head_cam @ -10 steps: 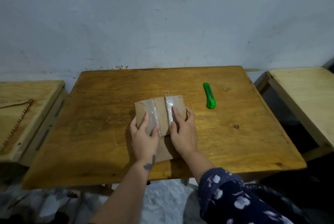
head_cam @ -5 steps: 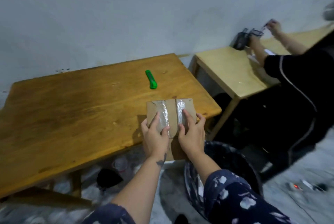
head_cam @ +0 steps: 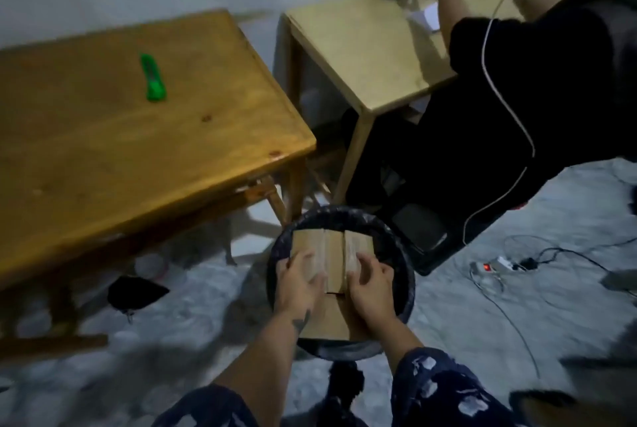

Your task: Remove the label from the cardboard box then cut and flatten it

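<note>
I hold the flattened cardboard box (head_cam: 332,249) over the mouth of a round black-lined bin (head_cam: 401,256) on the pale floor, my left hand (head_cam: 299,280) and right hand (head_cam: 370,285) each gripping its near part, fingers curled on its top face. The green cutter (head_cam: 153,82) lies well apart on the brown wooden table (head_cam: 103,137) to the left, below a plain light wall. A lighter wooden table (head_cam: 365,47) stands beyond the bin, a dark-clothed person (head_cam: 517,99) seated at it, with a cable (head_cam: 510,316) and power strip (head_cam: 496,264) on the floor at right.
</note>
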